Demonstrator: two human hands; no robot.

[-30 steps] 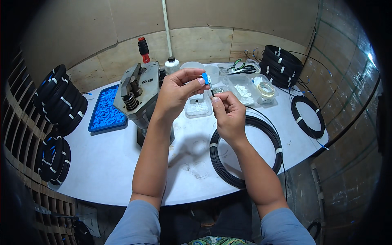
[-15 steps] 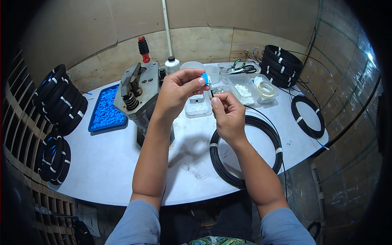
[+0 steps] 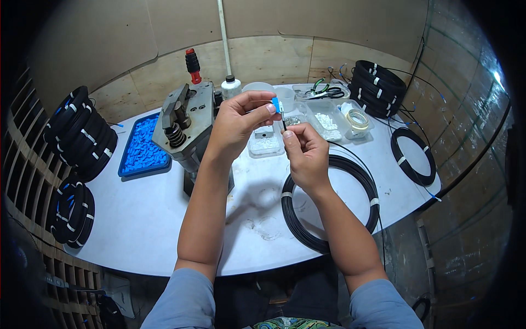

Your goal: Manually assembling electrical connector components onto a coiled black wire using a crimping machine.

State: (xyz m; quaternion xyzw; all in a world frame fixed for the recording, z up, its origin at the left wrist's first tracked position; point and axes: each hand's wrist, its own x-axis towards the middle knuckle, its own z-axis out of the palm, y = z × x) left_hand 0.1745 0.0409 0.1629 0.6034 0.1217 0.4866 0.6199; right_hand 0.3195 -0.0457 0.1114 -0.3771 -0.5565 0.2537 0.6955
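Note:
Thumb and fingers of my left hand point(image 3: 236, 123) pinch a small blue plastic connector piece point(image 3: 275, 103) above the middle of the table. My right hand point(image 3: 308, 156) is closed on a thin black cable point(image 3: 284, 125), just to the right and a little lower. The cable's pale tip meets the blue piece or lies right against it; how far in it sits is too small to tell. From my right hand the cable runs back to a black cable coil point(image 3: 290, 222), bound with white ties and lying flat below that hand.
Left of my left forearm stands a metal hand press point(image 3: 189, 129), with a blue tray point(image 3: 145, 174) of small blue parts beyond it. Clear plastic bins point(image 3: 329, 134) of white parts and a tape roll point(image 3: 358, 119) lie behind my hands. Cable coils point(image 3: 82, 137) are stacked at the left edge, others point(image 3: 377, 90) at far right.

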